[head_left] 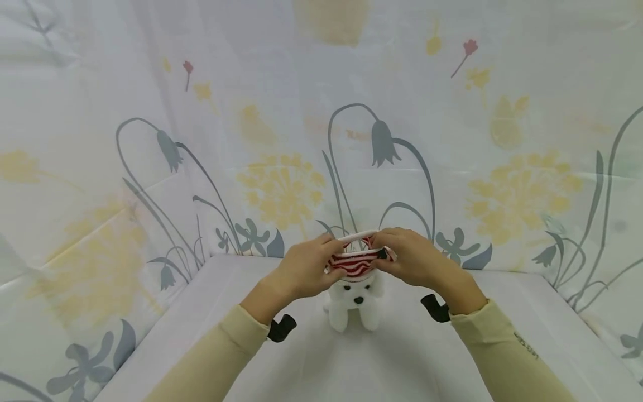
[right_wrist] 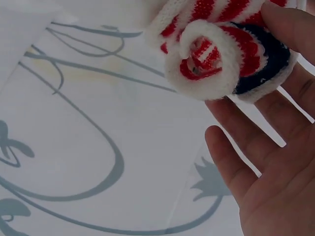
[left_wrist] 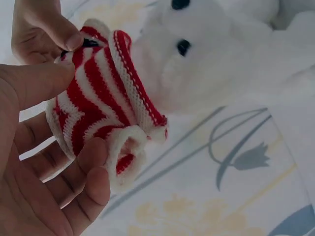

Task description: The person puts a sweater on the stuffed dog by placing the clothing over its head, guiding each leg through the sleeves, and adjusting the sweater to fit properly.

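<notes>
A white plush dog (head_left: 354,312) faces the head camera from the white surface, upright on its legs. Right at the top of its head is a small knitted sweater (head_left: 354,264) with red and white wavy stripes. My left hand (head_left: 307,267) pinches one side of the sweater between thumb and fingers. On the opposite side, my right hand (head_left: 418,259) grips the edge by a dark blue patch, which shows clearly in the right wrist view. A short sleeve opening with a white cuff (left_wrist: 129,160) hangs beside the left fingers. The sweater's lower rim touches the dog's head, above its eyes.
Behind the dog rises a pale backdrop (head_left: 286,128) printed with grey and yellow flowers. The white tabletop (head_left: 351,368) stretches in front and to both sides. A black piece (head_left: 282,328) shows by the left wrist, another (head_left: 435,308) by the right.
</notes>
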Demonstrator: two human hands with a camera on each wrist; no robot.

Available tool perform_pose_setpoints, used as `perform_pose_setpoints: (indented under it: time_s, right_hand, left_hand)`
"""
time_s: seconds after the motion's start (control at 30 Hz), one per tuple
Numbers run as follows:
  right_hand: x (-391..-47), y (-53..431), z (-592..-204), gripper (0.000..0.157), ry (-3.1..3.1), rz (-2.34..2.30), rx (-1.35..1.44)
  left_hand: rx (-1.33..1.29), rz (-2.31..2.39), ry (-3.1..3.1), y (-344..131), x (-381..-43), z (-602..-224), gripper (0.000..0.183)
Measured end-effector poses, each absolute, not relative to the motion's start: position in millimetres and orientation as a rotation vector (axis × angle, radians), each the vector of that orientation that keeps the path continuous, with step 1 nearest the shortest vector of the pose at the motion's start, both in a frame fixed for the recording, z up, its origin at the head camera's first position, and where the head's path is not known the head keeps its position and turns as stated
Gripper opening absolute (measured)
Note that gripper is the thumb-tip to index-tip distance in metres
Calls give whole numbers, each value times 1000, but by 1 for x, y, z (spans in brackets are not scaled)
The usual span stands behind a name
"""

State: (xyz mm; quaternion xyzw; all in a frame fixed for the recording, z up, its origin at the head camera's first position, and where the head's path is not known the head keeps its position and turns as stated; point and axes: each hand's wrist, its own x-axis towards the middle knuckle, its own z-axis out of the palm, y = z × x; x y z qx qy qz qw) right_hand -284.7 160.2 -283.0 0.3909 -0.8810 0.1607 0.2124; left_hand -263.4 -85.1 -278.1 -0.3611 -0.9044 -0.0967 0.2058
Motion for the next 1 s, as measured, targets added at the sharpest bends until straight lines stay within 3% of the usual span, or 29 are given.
perform_pose_setpoints:
  time_s: [0.3, 0.47, 1.0]
  right_hand:
    - [-308, 156, -313, 30, -2545, 553, 1068]
    - [-309, 157, -330, 49, -2658, 724, 1013]
    - [-312, 166, -390, 86, -2557, 895, 1004]
  left_hand:
    - [-1019, -417, -2603, -91, -291, -306, 36]
    - [-1015, -462, -2624, -92, -299, -325, 52]
    - [-981, -569, -2614, -85, -305, -378, 100]
